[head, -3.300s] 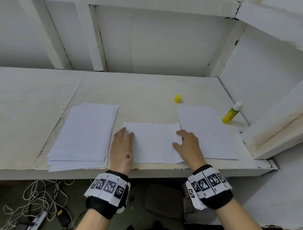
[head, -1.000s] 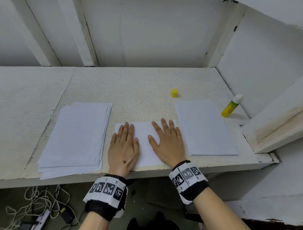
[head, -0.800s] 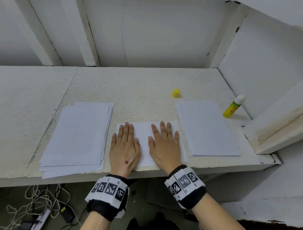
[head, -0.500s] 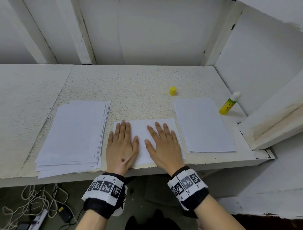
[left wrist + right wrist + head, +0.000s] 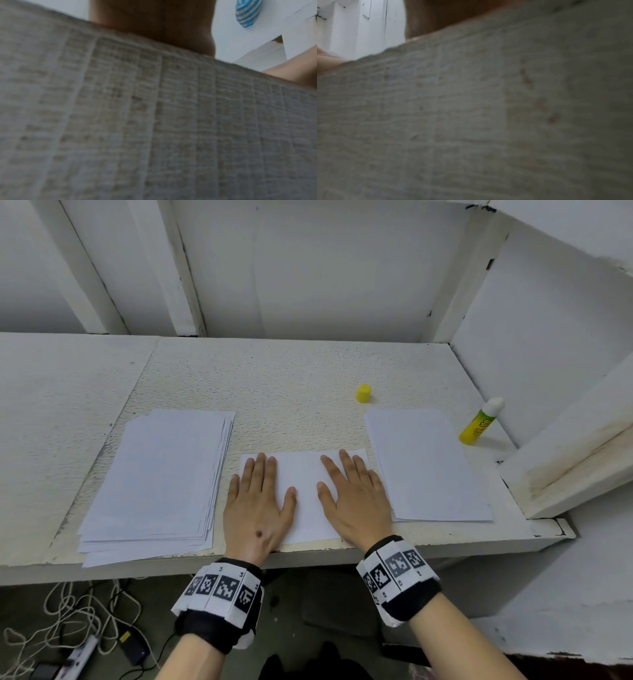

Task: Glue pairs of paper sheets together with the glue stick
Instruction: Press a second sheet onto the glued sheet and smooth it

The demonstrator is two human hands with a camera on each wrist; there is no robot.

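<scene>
A white paper sheet (image 5: pixel 301 474) lies near the front edge of the white table (image 5: pixel 274 378). My left hand (image 5: pixel 257 501) presses flat on its left part, fingers straight. My right hand (image 5: pixel 352 494) presses flat on its right part, fingers spread. A thick stack of white sheets (image 5: pixel 161 481) lies to the left, and a thinner pile of sheets (image 5: pixel 424 467) to the right. The yellow glue stick (image 5: pixel 481 422) stands uncapped at the far right, tilted. Its yellow cap (image 5: pixel 363 393) stands apart on the table. Both wrist views show only blurred paper close up, with my left hand (image 5: pixel 154 24) and my right hand (image 5: pixel 440 16) at the top.
A white wall (image 5: pixel 534 302) and a slanted white beam (image 5: pixel 575 460) close off the right side. White uprights (image 5: pixel 178 268) stand behind the table. Cables and a power strip (image 5: pixel 78 652) lie on the floor below the front edge.
3.3 s ago the hands held the sheet at its edges with curled fingers; they then laid flat on it. Over the last second the right hand slid slightly rightwards across the sheet.
</scene>
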